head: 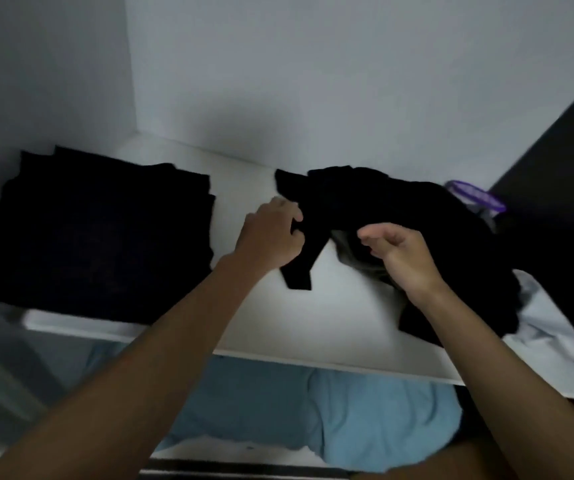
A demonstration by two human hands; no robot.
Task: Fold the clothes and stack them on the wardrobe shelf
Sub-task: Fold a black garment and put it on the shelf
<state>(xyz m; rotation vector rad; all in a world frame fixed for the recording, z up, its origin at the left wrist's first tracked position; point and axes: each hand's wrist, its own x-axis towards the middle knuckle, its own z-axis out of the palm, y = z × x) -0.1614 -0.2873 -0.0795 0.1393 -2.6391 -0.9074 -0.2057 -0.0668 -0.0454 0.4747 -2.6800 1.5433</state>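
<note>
A limp black garment (375,206) is lying crumpled on the right of the smooth white shelf (341,327), one narrow strip trailing toward the front edge. The left hand (271,233) is pinching its left edge with curled fingers; the right hand (400,254) is gripping a fold over grey cloth (355,254). A flat, squared black stack (95,230) is sitting well apart on the left. White fabric (548,323) is spilling off the right end, and soft blue cloth (313,410) is bunching below.
</note>
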